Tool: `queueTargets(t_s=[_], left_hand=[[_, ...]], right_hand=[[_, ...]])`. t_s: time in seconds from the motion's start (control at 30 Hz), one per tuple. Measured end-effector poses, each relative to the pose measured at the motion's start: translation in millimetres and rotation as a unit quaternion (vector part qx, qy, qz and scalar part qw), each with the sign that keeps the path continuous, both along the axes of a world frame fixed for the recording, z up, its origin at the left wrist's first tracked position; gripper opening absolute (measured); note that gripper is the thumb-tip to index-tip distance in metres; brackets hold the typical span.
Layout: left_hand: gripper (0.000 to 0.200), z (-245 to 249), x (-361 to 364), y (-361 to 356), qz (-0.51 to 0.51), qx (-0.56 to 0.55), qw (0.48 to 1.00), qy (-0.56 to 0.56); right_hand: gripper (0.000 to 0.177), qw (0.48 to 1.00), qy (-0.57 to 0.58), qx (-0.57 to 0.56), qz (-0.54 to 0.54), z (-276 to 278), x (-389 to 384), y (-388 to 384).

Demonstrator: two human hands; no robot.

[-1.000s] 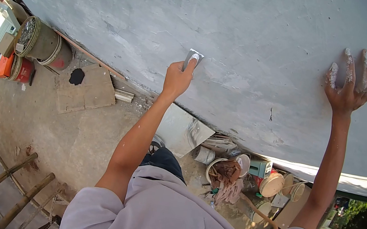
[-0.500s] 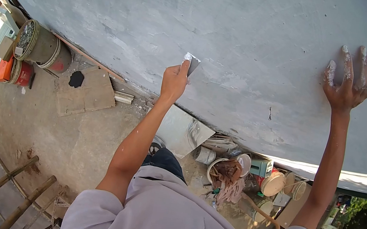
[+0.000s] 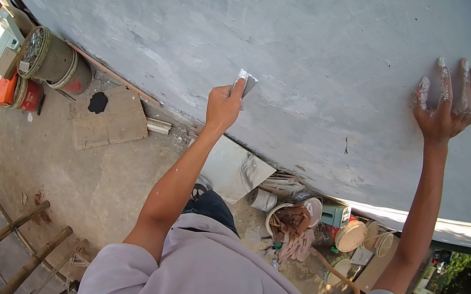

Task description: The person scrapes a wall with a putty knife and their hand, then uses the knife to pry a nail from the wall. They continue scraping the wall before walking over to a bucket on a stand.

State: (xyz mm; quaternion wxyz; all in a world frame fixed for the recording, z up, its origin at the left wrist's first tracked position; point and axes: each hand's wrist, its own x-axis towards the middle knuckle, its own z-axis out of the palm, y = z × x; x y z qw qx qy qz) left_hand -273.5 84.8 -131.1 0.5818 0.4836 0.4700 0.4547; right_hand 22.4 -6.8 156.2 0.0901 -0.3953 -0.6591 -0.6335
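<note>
My left hand (image 3: pixel 224 107) is closed round a putty knife (image 3: pixel 250 85), its thumb pressed along the blade. White filler shows on the blade near the thumb tip. The blade is close against a grey-white skim-coated wall (image 3: pixel 325 50), which carries streaks and trowel marks. Further right, my right hand (image 3: pixel 445 112) lies on the same wall with fingers spread and nothing in it. White filler coats its fingertips.
Stacked buckets (image 3: pixel 46 55) stand on the left beside a flattened cardboard sheet (image 3: pixel 107 120). Below the wall are a pale board (image 3: pixel 232 168), a bucket with brown cloth (image 3: pixel 291 220) and a green box (image 3: pixel 335 215). Wooden poles (image 3: pixel 37 251) lie at lower left.
The putty knife has tilted slightly in my left hand, and more white filler shows on its blade. My right hand has shifted a touch left, still spread on the wall.
</note>
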Motion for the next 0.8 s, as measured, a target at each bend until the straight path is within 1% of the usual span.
queueTargets(t_s=[0.2, 0.3, 0.4, 0.5, 0.63, 0.73, 0.8], left_hand=[[0.057, -3, -4, -4, -0.030, 0.008, 1.000, 0.004], [0.057, -6, -2, -1, -0.032, -0.020, 0.999, -0.011], [0.058, 7, 5, 9, -0.050, -0.005, 0.994, 0.095], [0.059, 12, 15, 12, -0.072, 0.000, 0.988, 0.137], [0.056, 1, 24, 6, -0.084, 0.014, 0.982, 0.169], [0.052, -15, 27, 0, -0.095, 0.010, 0.980, 0.175], [0.051, -23, 28, -3, -0.099, 0.017, 0.980, 0.174]], right_hand=[[0.050, 1.000, 0.001, 0.004, -0.011, 0, -4, 0], [0.050, 1.000, 0.004, 0.001, -0.010, -1, -2, -1], [0.050, 1.000, 0.003, 0.001, -0.007, -1, -3, 0], [0.049, 1.000, 0.003, 0.003, -0.005, -1, -4, 1], [0.048, 1.000, -0.010, 0.006, -0.007, 0, -5, 1], [0.048, 0.999, 0.029, 0.003, 0.018, -2, 12, 3], [0.048, 0.999, 0.026, 0.005, 0.021, -2, 10, 3]])
